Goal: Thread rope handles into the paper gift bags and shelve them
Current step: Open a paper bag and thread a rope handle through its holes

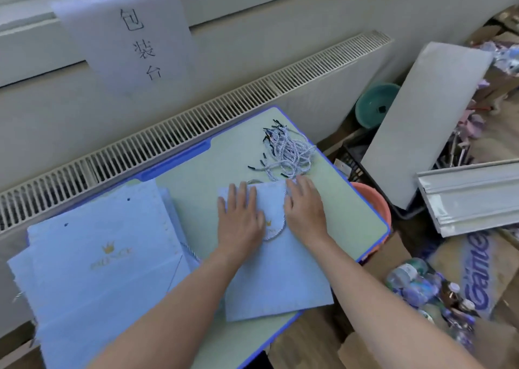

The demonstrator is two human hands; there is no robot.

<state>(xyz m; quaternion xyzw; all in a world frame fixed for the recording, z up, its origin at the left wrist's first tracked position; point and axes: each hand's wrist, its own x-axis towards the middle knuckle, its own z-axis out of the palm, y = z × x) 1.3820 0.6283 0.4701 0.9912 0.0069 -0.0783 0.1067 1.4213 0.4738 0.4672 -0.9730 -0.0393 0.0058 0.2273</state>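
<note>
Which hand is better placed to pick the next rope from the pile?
Right, most likely. The right hand lies flat on the bag with its fingertips just short of the rope pile; the left hand presses the bag farther from it.

Count of items on and around the surface (pixel 196 200).

Two hands: left grip (pixel 240 222) and right grip (pixel 304 208), both flat on one gift bag (pixel 275 284) at centre. One stack of flat bags (pixel 92 256) at 8 o'clock; number within not determinable. One pile of rope handles (pixel 289 150) at 1 o'clock, individual count not determinable. One paper sign (pixel 132 37) at 11 o'clock. One teal basin (pixel 373 104) at 2 o'clock.
</note>
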